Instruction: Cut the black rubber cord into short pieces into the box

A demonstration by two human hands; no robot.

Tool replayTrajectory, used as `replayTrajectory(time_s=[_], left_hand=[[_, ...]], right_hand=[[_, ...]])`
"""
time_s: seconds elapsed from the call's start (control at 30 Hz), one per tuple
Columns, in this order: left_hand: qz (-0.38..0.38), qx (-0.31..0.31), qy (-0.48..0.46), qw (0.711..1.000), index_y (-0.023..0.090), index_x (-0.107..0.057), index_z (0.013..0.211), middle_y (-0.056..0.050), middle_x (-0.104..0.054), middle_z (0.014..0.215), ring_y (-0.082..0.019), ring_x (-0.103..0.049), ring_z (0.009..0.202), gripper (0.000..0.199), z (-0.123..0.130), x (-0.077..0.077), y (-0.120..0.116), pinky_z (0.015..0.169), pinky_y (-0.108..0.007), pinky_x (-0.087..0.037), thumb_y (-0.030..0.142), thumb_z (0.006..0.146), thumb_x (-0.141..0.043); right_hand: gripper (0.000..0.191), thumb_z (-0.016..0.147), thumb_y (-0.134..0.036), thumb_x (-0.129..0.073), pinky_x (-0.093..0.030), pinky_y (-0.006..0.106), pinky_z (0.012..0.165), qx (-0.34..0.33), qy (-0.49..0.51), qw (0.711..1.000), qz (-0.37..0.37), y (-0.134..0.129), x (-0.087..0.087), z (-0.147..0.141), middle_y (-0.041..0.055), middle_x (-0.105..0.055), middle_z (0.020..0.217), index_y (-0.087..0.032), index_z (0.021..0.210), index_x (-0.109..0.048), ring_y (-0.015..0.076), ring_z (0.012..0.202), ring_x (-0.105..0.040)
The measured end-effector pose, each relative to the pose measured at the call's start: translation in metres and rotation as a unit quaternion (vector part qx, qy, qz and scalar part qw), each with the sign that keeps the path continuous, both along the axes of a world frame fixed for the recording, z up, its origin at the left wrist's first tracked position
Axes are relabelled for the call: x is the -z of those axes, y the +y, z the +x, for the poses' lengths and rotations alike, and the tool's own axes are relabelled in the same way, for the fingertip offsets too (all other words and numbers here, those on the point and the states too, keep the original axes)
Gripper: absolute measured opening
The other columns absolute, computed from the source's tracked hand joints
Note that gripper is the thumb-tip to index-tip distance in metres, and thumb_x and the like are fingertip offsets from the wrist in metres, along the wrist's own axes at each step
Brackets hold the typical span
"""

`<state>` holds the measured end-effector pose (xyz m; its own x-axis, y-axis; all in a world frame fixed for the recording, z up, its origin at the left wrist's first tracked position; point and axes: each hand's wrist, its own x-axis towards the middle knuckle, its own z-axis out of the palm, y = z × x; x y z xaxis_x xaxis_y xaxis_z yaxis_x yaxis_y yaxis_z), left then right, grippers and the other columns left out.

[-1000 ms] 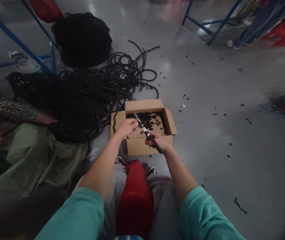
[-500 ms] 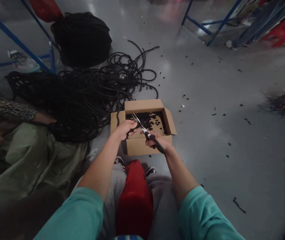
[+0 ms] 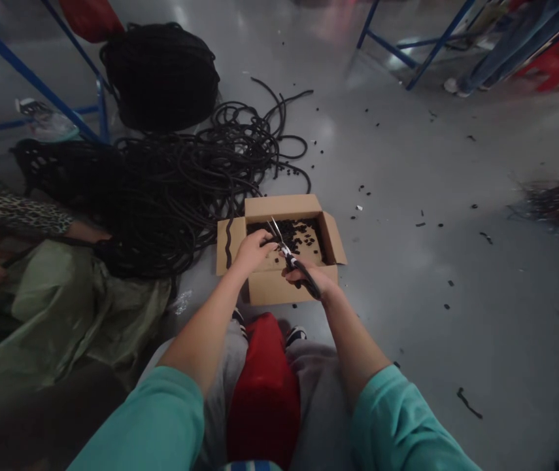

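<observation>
My right hand (image 3: 311,276) is wrapped round the black handles of a pair of scissors (image 3: 289,255). Their metal blades point up and left over an open cardboard box (image 3: 293,288), slightly parted. Just left of the blades, my left hand (image 3: 254,252) pinches a black cord (image 3: 229,242), which hangs across the box's left flap; its end at my fingertips is partly hidden. Many small black cut pieces (image 3: 303,239) lie on the bottom of the box.
A heap of loose black cord (image 3: 171,176) spreads left of the box, with a big black coil (image 3: 161,78) behind it. Another person's hand (image 3: 85,230) reaches into the heap. A red seat (image 3: 264,386) is between my legs. Black scraps dot the grey floor (image 3: 397,163).
My left hand has shifted slightly right and up, its fingers closer to the blades. The cord has slid left on the flap. The scissors have turned a little more upright.
</observation>
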<state>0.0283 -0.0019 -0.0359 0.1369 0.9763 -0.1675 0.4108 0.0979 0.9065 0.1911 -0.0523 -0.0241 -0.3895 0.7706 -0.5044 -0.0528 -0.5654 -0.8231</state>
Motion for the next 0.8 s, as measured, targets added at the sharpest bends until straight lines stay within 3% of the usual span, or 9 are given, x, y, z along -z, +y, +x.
replayTrajectory(time_s=[0.13, 0.33, 0.8], left_hand=[[-0.047, -0.019, -0.011, 0.999, 0.015, -0.052, 0.074, 0.002, -0.056, 0.06, -0.007, -0.047, 0.043, 0.012, -0.0028, 0.0009, 0.0016, 0.048, -0.022, -0.038, 0.026, 0.069, -0.052], [-0.055, -0.011, -0.001, 0.998, 0.015, -0.052, 0.068, 0.002, -0.054, 0.055, -0.006, -0.043, 0.038, 0.016, -0.0037, 0.0017, 0.0018, 0.044, -0.021, -0.035, 0.029, 0.071, -0.049], [-0.067, 0.062, 0.042, 0.995, 0.014, -0.054, 0.065, 0.003, -0.049, 0.047, -0.006, -0.037, 0.037, 0.021, -0.0081, 0.0024, 0.0032, 0.042, -0.021, -0.026, 0.032, 0.071, -0.046]], right_hand=[[0.062, 0.049, -0.015, -0.056, -0.03, 0.02, 0.046, -0.014, -0.01, 1.0, -0.004, -0.0001, 0.0014, 0.001, -0.0045, -0.051, 0.061, -0.019, 0.11, -0.05, 0.0087, 0.053, -0.043], [0.062, 0.048, -0.017, -0.056, -0.027, 0.021, 0.045, -0.022, -0.024, 0.999, 0.011, -0.0008, 0.0046, -0.0001, -0.0055, -0.048, 0.057, -0.016, 0.11, -0.051, 0.0083, 0.05, -0.039], [0.06, 0.049, -0.017, -0.054, -0.027, 0.02, 0.041, -0.008, -0.085, 0.996, 0.03, -0.0006, 0.0073, -0.0007, -0.0078, -0.046, 0.049, -0.015, 0.109, -0.054, 0.0069, 0.042, -0.038]])
